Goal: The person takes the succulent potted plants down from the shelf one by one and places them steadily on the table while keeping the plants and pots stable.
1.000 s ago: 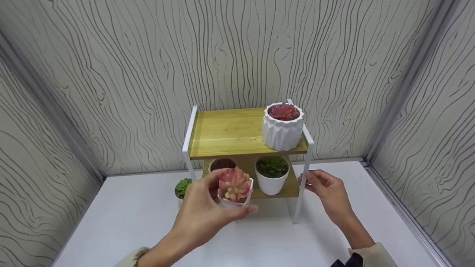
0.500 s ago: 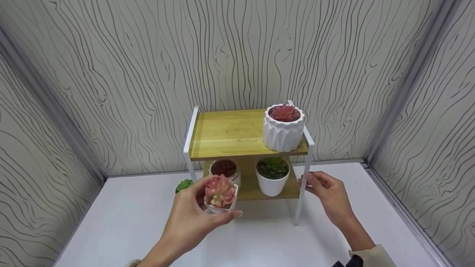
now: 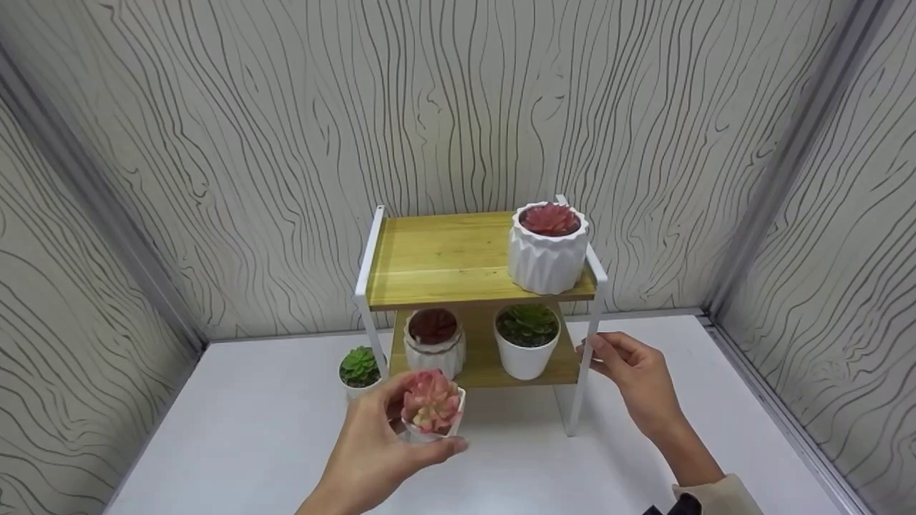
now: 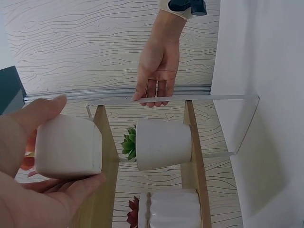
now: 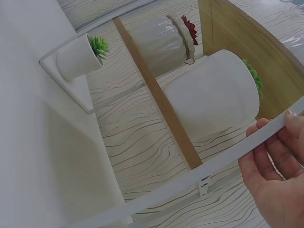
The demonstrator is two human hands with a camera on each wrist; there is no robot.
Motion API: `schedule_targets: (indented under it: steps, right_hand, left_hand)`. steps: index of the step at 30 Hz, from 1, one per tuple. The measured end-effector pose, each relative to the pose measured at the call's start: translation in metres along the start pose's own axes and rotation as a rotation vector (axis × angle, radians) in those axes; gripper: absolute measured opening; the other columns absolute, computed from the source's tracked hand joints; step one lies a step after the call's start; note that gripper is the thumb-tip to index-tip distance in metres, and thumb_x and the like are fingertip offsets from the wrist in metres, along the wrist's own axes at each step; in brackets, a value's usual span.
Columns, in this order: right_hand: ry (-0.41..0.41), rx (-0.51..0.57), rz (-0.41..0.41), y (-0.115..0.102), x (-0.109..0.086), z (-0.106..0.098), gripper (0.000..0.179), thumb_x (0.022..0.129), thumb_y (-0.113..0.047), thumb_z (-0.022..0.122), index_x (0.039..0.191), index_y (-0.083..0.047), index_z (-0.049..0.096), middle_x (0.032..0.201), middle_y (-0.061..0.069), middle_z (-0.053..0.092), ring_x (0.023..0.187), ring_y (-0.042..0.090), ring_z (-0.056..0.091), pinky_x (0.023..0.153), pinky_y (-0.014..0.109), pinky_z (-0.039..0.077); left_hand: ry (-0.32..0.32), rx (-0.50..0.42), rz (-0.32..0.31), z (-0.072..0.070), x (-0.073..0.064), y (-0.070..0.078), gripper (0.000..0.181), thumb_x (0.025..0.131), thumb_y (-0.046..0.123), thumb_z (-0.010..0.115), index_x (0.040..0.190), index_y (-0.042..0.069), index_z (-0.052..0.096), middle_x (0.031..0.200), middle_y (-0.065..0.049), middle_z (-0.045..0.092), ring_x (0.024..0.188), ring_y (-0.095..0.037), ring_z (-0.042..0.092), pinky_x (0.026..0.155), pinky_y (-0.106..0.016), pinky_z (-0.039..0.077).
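White tbl [image 3: 229, 429] below; potted pink succulent [image 3: 431, 404] w/in L hand [image 3: 373, 442]

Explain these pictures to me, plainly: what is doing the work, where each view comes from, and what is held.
No machine here: a person is working bare-handed. The wide view looks forward and down from the head; the other two look out from the left and right wrists. The left hand holds a pink succulent in a white pot. The right hand grips the white frame of a two-tier wooden shelf, which stands on a white table. A ridged pot with a red plant sits on top; a green plant and a dark-red plant sit below. A small green plant stands beside the shelf.
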State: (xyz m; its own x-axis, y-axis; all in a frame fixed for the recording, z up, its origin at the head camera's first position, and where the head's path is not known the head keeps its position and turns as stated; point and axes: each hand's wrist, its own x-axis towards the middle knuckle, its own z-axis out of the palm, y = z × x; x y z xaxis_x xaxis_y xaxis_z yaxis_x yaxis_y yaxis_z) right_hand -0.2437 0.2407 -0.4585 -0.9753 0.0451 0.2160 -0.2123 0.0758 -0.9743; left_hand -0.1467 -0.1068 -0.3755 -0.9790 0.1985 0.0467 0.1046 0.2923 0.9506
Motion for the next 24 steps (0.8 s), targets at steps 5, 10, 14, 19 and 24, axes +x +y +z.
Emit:
schedule_targets:
  steps: [5,10,14,19,24]
  right_hand:
    - [0.000,-0.019,-0.001,0.001,-0.001,0.000,0.029,0.106,-0.020,0.064,0.118,0.006,0.070,0.108,0.017,0.078,0.106,0.011,0.076,0.098,0.026,0.062]
    - [0.000,-0.024,0.012,0.001,-0.001,-0.001,0.031,0.106,-0.023,0.065,0.118,0.005,0.071,0.110,0.018,0.078,0.108,0.012,0.076,0.098,0.025,0.061]
    - [0.001,-0.011,0.013,0.001,0.000,-0.001,0.031,0.106,-0.023,0.065,0.118,0.006,0.071,0.109,0.018,0.078,0.110,0.019,0.076,0.098,0.025,0.061]
    - [0.002,-0.010,0.002,0.001,0.000,0.000,0.031,0.105,-0.022,0.065,0.119,0.006,0.071,0.108,0.019,0.078,0.109,0.017,0.076,0.098,0.026,0.061]
    - [0.008,-0.009,0.008,0.002,-0.001,0.000,0.031,0.105,-0.021,0.065,0.120,0.006,0.070,0.107,0.014,0.079,0.107,0.011,0.076,0.098,0.025,0.061]
  left_hand:
    - [-0.006,0.006,-0.067,0.003,-0.001,-0.014,0.090,0.068,0.034,0.100,0.142,0.003,0.060,0.125,-0.006,0.074,0.113,-0.016,0.069,0.100,-0.032,0.060]
    - [0.006,0.038,-0.097,0.003,-0.001,-0.029,0.091,0.066,0.038,0.101,0.140,0.004,0.062,0.125,-0.006,0.074,0.108,-0.018,0.067,0.100,-0.038,0.060]
    - [0.034,0.054,-0.115,0.000,0.000,-0.039,0.091,0.066,0.040,0.101,0.139,0.004,0.062,0.126,-0.007,0.073,0.107,-0.018,0.066,0.099,-0.038,0.060]
    - [0.103,0.105,-0.147,-0.004,0.002,-0.051,0.096,0.066,0.043,0.100,0.142,0.000,0.060,0.130,-0.010,0.073,0.112,-0.021,0.070,0.102,-0.045,0.061]
    - [0.159,0.149,-0.153,-0.008,0.004,-0.061,0.095,0.067,0.039,0.100,0.142,-0.003,0.060,0.130,-0.014,0.074,0.119,-0.028,0.072,0.104,-0.053,0.058]
